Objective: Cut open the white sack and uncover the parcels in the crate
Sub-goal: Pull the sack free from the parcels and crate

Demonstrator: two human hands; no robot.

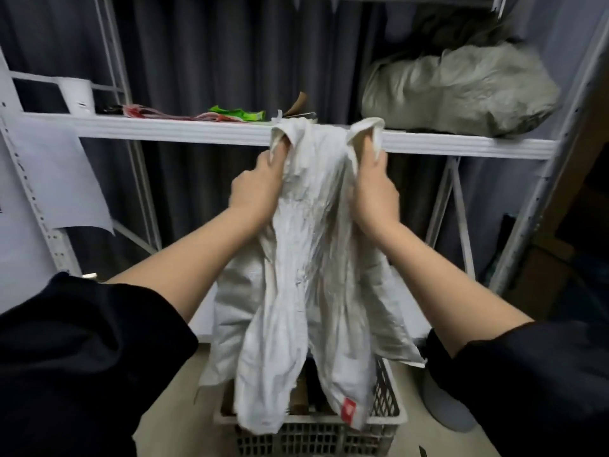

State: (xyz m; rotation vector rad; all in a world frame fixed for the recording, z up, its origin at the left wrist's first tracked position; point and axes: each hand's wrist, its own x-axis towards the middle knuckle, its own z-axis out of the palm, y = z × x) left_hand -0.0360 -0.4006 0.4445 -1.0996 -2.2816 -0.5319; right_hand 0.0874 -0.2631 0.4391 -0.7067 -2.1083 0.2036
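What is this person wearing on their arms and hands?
Both hands, the left hand and the right hand, are bare, with no gloves, rings or watch showing. The forearms are bare too; loose black sleeves are pushed up near the elbows.

A storeroom or parcel depot: white metal racking (197,130) against dark curtains (204,54), a stuffed sack (454,94) on the shelf, a crate (309,433) on the floor

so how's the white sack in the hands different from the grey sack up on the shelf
The white sack hangs limp and emptied over the crate, gripped by the left hand and right hand; the grey sack lies stuffed full, untouched, on the shelf. Both are crumpled woven-looking bags.
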